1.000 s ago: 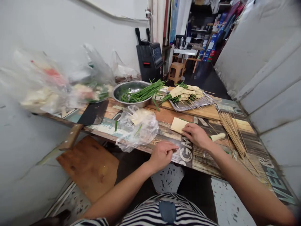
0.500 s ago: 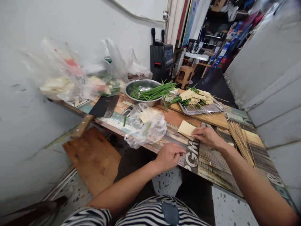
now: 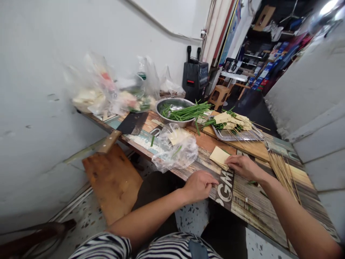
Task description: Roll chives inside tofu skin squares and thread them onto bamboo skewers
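My right hand (image 3: pixel 244 167) has its fingertips closed on the right edge of a small pile of pale yellow tofu skin sheets (image 3: pixel 219 156) lying on the table. A bit of green shows along the pile's far edge. Closer to the front edge, my left hand (image 3: pixel 199 185) is curled with its fingers folded and its index fingertip pointing right; whatever may be inside it is hidden. Left of the pile lies a clear plastic bag (image 3: pixel 185 158) with more tofu skin in it. Thin wooden skewers (image 3: pixel 283 172) lie beyond my right wrist.
Long green chives (image 3: pixel 188 112) hang over a steel bowl (image 3: pixel 159 108). On a cutting board (image 3: pixel 257 148), a metal tray (image 3: pixel 223 136) carries skewered tofu skin and greens. A cleaver (image 3: pixel 132 123) overhangs the left edge by its handle. Filled plastic bags (image 3: pixel 107 93) and a black speaker (image 3: pixel 192 77) stand behind.
The view has swung, so the table and everything on it appear farther right and slightly lower. Both hands keep nearly the same pose beside the tofu skin pile.
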`<state>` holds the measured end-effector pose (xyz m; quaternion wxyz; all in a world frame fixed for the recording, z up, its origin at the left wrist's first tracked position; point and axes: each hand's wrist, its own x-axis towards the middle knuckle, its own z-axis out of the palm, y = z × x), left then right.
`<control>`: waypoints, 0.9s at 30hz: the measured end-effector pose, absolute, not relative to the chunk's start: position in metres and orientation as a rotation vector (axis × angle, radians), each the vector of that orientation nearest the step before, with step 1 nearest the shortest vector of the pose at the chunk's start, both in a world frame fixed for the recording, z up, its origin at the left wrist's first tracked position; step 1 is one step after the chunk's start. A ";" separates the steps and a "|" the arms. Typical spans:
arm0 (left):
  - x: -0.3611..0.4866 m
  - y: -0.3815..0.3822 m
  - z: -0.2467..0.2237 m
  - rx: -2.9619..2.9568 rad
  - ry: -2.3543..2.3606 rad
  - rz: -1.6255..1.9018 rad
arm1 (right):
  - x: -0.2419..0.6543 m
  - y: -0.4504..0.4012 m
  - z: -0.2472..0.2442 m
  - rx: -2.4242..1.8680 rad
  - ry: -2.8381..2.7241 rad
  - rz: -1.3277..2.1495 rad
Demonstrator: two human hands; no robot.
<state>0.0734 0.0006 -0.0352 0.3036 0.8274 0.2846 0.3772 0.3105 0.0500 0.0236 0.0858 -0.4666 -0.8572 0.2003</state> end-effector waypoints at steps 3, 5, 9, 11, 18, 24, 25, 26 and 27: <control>0.075 0.002 -0.037 2.197 0.752 0.998 | 0.308 0.052 0.028 -1.524 -2.404 0.308; 0.076 0.002 -0.038 2.200 0.731 1.016 | 0.304 0.049 0.035 -1.614 -2.170 0.060; 0.067 -0.004 -0.038 2.258 0.730 1.228 | 0.279 0.025 0.044 -1.444 -2.085 -0.201; 0.057 -0.007 -0.037 2.352 0.799 1.373 | 0.257 0.003 0.038 -1.273 -2.244 -0.169; 0.025 -0.003 -0.043 2.850 0.638 1.050 | 0.230 -0.053 -0.009 -1.155 -2.497 0.074; 0.027 0.002 -0.041 2.876 0.659 0.850 | 0.247 0.011 0.040 -0.966 -2.624 0.120; 0.028 0.002 -0.039 2.868 0.675 0.839 | 0.240 0.035 0.056 -0.958 -2.626 0.032; 0.028 0.001 -0.037 2.859 0.713 0.835 | 0.229 0.062 0.073 -0.992 -2.655 -0.069; 0.027 0.001 -0.034 2.855 0.755 0.838 | 0.216 0.092 0.088 -1.028 -2.693 -0.164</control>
